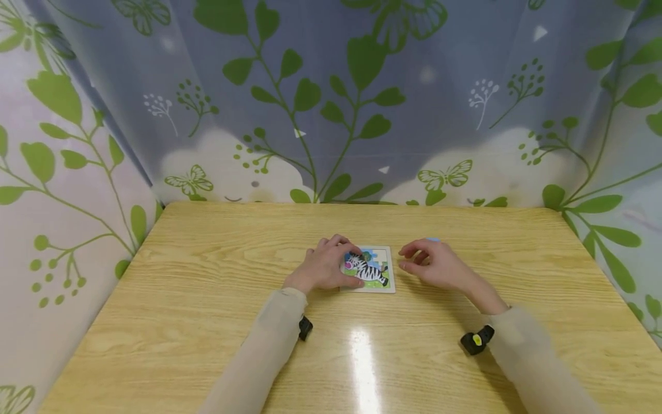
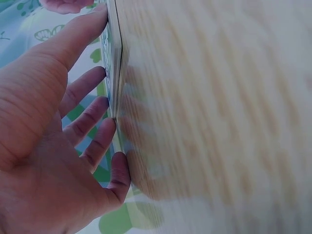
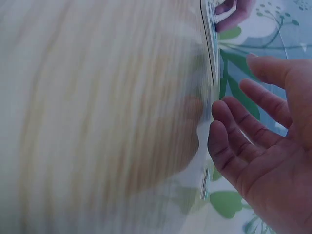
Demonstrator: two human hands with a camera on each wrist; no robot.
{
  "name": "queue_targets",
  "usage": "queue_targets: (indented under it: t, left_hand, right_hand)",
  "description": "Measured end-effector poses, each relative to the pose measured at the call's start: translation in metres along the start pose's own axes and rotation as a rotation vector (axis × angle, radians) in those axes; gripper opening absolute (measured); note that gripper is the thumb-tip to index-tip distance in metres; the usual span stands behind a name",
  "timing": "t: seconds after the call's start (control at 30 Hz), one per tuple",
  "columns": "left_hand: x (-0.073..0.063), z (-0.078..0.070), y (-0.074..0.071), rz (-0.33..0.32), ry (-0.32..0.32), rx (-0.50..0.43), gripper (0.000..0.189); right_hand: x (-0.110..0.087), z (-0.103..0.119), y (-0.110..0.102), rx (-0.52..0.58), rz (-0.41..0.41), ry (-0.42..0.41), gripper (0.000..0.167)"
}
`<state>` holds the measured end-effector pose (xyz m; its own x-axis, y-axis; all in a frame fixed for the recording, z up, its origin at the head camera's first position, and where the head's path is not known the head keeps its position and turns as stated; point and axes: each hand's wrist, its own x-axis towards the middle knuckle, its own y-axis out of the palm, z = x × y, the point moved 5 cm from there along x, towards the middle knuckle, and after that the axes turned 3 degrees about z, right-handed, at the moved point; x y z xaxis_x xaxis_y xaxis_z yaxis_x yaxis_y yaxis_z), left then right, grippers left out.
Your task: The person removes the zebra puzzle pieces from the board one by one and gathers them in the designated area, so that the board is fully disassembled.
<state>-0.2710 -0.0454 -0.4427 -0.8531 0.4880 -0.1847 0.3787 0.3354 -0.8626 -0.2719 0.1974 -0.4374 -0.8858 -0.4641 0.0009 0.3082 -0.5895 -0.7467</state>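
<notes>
Jigsaw, thin and square, pale-bordered, printed with a black-and-white zebra: flat on the yellowish wood-grain table, centre of frame. Bare left hand spread across its left side, thumb and fingertips touching, presumably to steady it. Bare right hand just off its right edge, fingers loosely bent, nothing between them. Pale gap at the upper right, apparently unfilled. Blue sliver behind the right hand, mostly hidden. No brand, label or writing legible.

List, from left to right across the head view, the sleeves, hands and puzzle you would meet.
Left sleeve, left hand, zebra jigsaw puzzle, right hand, right sleeve.
</notes>
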Motion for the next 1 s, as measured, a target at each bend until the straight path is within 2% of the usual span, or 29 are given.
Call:
queue_targets:
  t: [0.23, 0.4, 0.77, 1.0]
  left_hand:
    - [0.000, 0.002, 0.001, -0.003, -0.010, 0.000, 0.063]
    - [0.001, 0.002, 0.000, 0.001, -0.015, -0.008, 0.063]
    - [0.001, 0.001, 0.000, 0.000, -0.006, -0.020, 0.063]
    - [0.001, 0.001, -0.001, 0.005, -0.011, -0.023, 0.063]
  right_hand:
    - [0.008, 0.013, 0.013, -0.013, 0.054, -0.056, 0.028]
    - [0.013, 0.018, 0.018, -0.059, 0.065, -0.081, 0.028]
    - [0.018, 0.018, 0.024, -0.078, 0.129, -0.028, 0.026]
    - [0.026, 0.023, 0.024, -0.131, 0.140, -0.048, 0.022]
